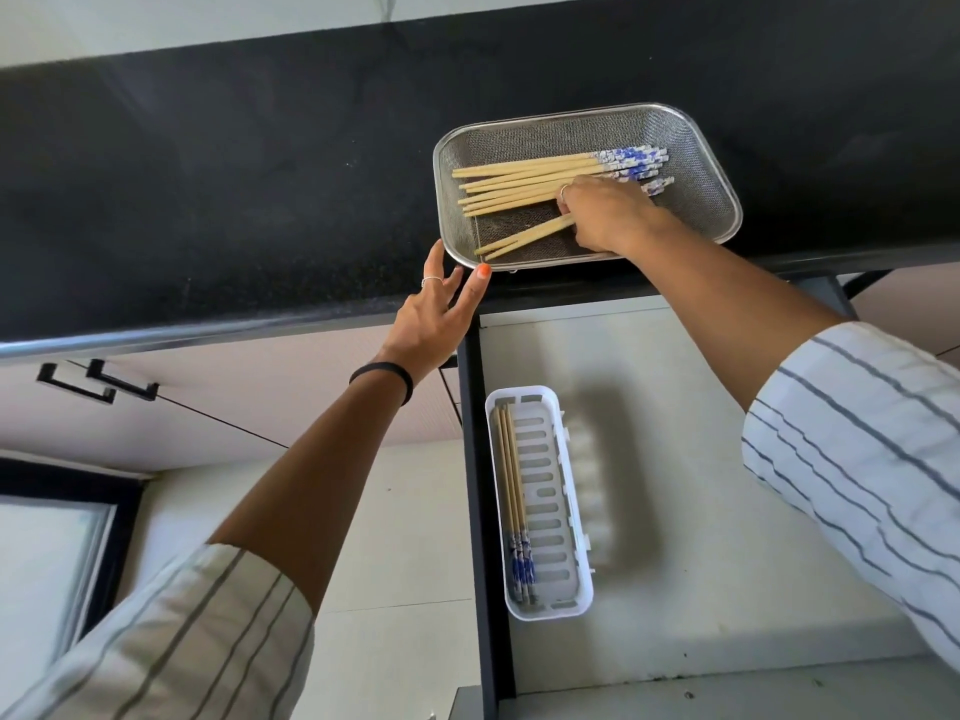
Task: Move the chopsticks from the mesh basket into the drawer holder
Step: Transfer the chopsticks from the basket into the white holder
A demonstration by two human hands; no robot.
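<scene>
Head view: a rectangular stainless-steel mesh basket (711,163) sits on a black stone countertop (208,174) at about one o'clock in the frame, its near edge close to the counter's front lip. Inside it lies a loose bundle of pale wooden chopsticks with blue-and-white patterned tops (524,181), their tips toward nine o'clock and patterned ends toward three o'clock.

The right hand (608,215) reaches into the basket from four o'clock, fingers curled down over the bundle. It pinches a separate pair of chopsticks (524,236) that angles toward the basket's seven o'clock corner, apart from the rest of the bundle. A ring shows on one finger.

The left hand (436,309) comes up from seven o'clock with fingers spread and nothing in it. Its fingertips touch the basket's rim at the seven o'clock corner; one nail is painted orange. A black band (384,376) circles that wrist, and both forearms end in white striped sleeves (852,449).

Below the counter, at five o'clock, an open drawer with a pale floor (701,511) holds a long white slotted plastic holder (550,511) near its left wall. A few chopsticks already in the holder (511,491) lie along its left side, patterned ends toward six o'clock, well apart from both hands.
</scene>
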